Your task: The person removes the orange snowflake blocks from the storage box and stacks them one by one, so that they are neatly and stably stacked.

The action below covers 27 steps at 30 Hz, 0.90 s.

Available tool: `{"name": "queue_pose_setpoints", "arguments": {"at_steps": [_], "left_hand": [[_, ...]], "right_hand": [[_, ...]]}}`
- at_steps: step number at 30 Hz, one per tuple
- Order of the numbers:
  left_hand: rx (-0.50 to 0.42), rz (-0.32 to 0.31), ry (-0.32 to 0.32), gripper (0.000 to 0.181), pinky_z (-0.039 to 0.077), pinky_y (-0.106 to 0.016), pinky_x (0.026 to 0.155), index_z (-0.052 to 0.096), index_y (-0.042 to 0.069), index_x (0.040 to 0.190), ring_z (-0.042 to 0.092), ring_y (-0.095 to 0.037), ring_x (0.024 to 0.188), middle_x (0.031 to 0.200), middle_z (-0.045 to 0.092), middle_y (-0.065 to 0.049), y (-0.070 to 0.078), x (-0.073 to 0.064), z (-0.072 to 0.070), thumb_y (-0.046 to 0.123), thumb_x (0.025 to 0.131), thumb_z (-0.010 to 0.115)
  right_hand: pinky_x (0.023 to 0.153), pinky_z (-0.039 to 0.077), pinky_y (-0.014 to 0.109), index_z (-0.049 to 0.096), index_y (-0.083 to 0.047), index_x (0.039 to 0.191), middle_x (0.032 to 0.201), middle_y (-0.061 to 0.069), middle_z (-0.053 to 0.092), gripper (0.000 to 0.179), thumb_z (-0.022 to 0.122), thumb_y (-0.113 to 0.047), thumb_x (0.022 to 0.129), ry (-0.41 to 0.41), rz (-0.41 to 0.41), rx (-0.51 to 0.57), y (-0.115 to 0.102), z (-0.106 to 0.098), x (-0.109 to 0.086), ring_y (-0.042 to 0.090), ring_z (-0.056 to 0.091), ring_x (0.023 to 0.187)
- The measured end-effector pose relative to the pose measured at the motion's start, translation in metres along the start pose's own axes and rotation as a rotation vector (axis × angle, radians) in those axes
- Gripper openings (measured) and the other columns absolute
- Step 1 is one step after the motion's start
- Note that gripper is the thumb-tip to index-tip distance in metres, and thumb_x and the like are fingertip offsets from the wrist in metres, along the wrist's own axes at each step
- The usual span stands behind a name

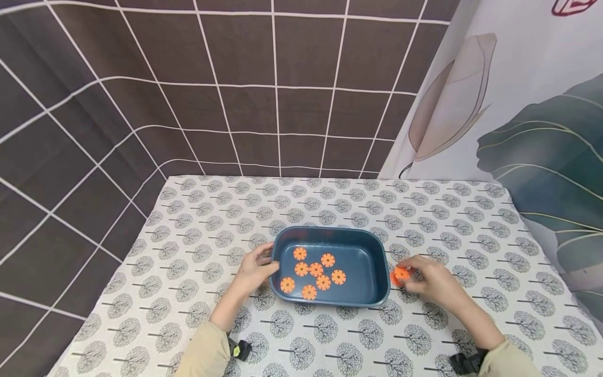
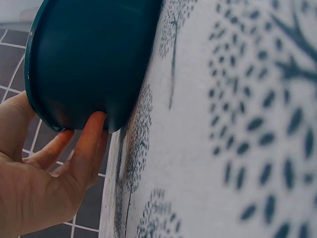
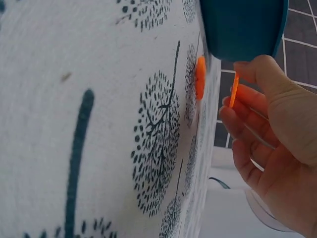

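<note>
A dark blue plastic basin (image 1: 361,269) stands on the cloth, with several flat orange notched discs (image 1: 323,282) scattered over its floor, mostly in the left half. My left hand (image 1: 252,271) holds the basin's left end, thumb at the rim and fingertips against the outer wall (image 2: 94,64). Just beyond the right end, my right hand (image 1: 434,281) pinches one orange disc (image 3: 234,90) between thumb and fingers, above the cloth. Below it another orange disc (image 3: 200,78) lies on the cloth beside the basin; in the head view the held disc partly covers it.
A white tablecloth (image 1: 301,340) printed with grey trees covers the table. Behind and to the left hangs a dark brown curtain (image 1: 245,104) with white grid lines. A pale leaf-patterned curtain (image 1: 518,157) hangs at the right, and a short dark cord (image 1: 405,169) shows at the table's back edge.
</note>
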<state>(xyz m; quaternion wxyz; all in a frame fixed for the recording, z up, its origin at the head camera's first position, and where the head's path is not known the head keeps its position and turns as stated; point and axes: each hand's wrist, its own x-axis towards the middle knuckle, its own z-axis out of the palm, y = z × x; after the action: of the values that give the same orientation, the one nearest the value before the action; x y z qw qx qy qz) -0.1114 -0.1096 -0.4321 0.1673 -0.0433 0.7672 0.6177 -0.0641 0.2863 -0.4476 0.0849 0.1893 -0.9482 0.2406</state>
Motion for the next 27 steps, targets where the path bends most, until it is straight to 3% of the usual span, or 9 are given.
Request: {"name": "queue_pose_setpoints", "arguments": {"at_steps": [8, 19, 27], "left_hand": [[0.010, 0.008, 0.004, 0.059, 0.051, -0.043, 0.091, 0.044, 0.008, 0.137, 0.044, -0.037, 0.124, 0.137, 0.047, -0.018, 0.006, -0.005, 0.001, 0.004, 0.080, 0.060], [0.005, 0.012, 0.010, 0.060, 0.049, -0.043, 0.094, 0.046, 0.013, 0.136, 0.046, -0.033, 0.124, 0.134, 0.051, -0.014, -0.018, 0.012, -0.001, 0.008, 0.079, 0.063], [0.005, 0.016, 0.016, 0.060, 0.047, -0.045, 0.096, 0.046, 0.013, 0.136, 0.048, -0.033, 0.122, 0.133, 0.051, -0.014, -0.021, 0.014, 0.000, 0.007, 0.079, 0.063]], "right_hand": [[0.068, 0.056, 0.031, 0.068, -0.010, 0.098, 0.093, -0.002, 0.068, 0.033, 0.080, -0.020, 0.068, -0.061, 0.008, -0.081, -0.001, 0.005, 0.002, 0.008, 0.062, 0.074], [0.067, 0.056, 0.032, 0.068, -0.011, 0.098, 0.092, -0.003, 0.067, 0.035, 0.081, -0.020, 0.067, -0.104, 0.022, -0.084, 0.000, 0.010, 0.003, 0.008, 0.062, 0.072], [0.064, 0.055, 0.027, 0.068, -0.010, 0.098, 0.091, -0.003, 0.066, 0.036, 0.081, -0.018, 0.065, -0.114, 0.015, -0.081, 0.003, 0.012, 0.003, 0.007, 0.060, 0.071]]}}
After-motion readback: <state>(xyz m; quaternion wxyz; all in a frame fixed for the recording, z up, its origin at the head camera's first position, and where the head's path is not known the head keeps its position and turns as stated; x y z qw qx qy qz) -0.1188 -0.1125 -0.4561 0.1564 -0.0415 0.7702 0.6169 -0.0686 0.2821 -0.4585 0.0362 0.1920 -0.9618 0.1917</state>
